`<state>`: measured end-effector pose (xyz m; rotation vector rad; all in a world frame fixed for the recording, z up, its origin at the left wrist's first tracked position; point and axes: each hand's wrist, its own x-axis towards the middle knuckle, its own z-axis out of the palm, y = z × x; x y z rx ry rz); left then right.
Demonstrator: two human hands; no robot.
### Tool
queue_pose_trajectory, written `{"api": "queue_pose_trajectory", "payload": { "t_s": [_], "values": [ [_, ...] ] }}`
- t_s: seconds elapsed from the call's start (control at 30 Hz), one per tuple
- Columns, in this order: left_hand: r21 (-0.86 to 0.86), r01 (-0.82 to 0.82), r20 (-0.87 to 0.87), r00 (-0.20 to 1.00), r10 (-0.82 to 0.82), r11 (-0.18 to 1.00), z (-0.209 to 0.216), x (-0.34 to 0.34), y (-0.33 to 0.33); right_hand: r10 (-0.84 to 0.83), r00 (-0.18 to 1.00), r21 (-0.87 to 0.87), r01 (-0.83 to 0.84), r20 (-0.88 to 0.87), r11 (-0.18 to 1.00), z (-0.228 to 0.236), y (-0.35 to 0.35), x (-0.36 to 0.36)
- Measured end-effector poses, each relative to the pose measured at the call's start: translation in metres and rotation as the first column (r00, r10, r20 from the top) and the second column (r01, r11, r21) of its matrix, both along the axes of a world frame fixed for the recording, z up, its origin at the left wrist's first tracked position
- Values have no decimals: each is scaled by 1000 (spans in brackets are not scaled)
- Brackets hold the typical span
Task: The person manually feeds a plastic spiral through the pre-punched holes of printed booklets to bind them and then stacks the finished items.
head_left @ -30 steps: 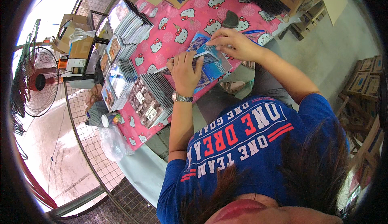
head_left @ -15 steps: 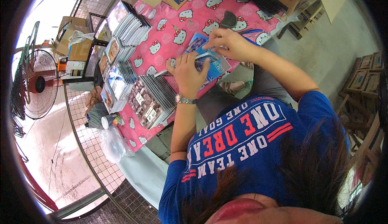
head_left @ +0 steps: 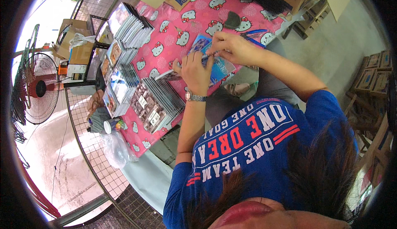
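My left hand (head_left: pixel 196 72) is closed around a thin notebook (head_left: pixel 168 75) held on edge, its narrow side toward me. My right hand (head_left: pixel 233 47) pinches close to the left fingertips, at the notebook's far end; whatever is between those fingers is too small to make out. Under both hands a notebook with a blue printed cover (head_left: pixel 223 68) lies flat near the table edge. Just left of my left hand stands a pile of notebooks with a dark photo cover (head_left: pixel 148 107), their dark spines lined up.
More notebook piles (head_left: pixel 124 78) line the table's left side. A pink patterned cloth (head_left: pixel 171 20) covers the table. Blue-handled scissors (head_left: pixel 254 36) and a dark rounded pad (head_left: pixel 232 20) lie beyond my right hand. Another person's hand (head_left: pixel 96 101) rests at the left edge, near a fan (head_left: pixel 40 88).
My right hand has moved slightly left and down, closer to my left fingertips. My left hand has shifted a little right, and the held notebook has tilted between them.
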<state>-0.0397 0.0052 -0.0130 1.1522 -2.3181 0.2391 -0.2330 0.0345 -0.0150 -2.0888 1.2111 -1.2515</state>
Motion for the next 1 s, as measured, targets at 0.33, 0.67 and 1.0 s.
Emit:
{"api": "queue_pose_trajectory", "payload": {
  "t_s": [0.33,0.67,1.0],
  "values": [
    [88,1,44,999,-5,996,3,6,-1,55,998,88,-58,28,994,-1,-3,3],
    [171,172,51,982,-183,970,15,13,5,34,983,426,46,-179,904,39,6,2],
    [244,201,-14,979,-204,949,14,21,8,-110,965,464,212,-237,860,-45,-86,-42]
  ]
}}
